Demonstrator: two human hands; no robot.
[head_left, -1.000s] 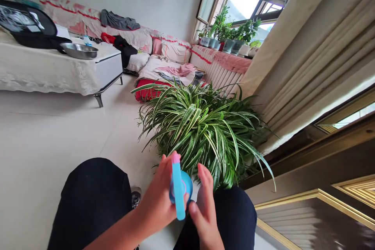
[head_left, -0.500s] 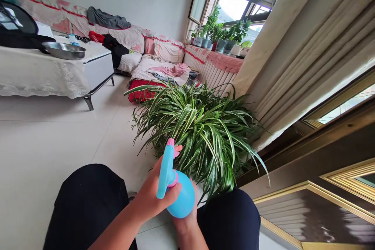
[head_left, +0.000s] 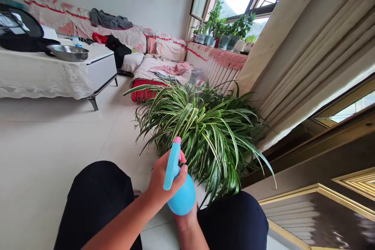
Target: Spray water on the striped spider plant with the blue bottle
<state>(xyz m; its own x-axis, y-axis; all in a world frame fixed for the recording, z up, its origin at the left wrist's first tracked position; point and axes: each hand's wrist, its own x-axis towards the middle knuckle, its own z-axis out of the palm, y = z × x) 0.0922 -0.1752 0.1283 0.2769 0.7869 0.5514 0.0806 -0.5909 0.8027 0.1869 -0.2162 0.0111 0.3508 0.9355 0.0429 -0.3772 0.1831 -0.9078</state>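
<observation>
A blue spray bottle [head_left: 183, 197] with a pink nozzle tip and pink trigger is tilted in front of me, pointing at a leafy spider plant [head_left: 202, 125]. My left hand [head_left: 159, 177] is closed around its neck and head, fingers at the trigger, thumb across the neck. Behind and under the bottle's round body, my right hand [head_left: 190, 218] supports it; most of its fingers are hidden by the bottle. Faint mist hangs over the plant's far leaves. Wet drops glint on several leaves. The plant's pot is hidden by foliage.
My knees flank the bottle. A cloth-covered table [head_left: 43, 74] with a metal bowl [head_left: 68, 52] stands left. Behind are a sofa [head_left: 123, 41] with clothes and potted plants [head_left: 224, 39] by an open window. A curtain [head_left: 299, 54] and gold-trimmed panel [head_left: 310, 215] are at right.
My left fingers have drawn the trigger in, and mist now shows above the plant. The bottle head has shifted slightly right, and the view has moved a little.
</observation>
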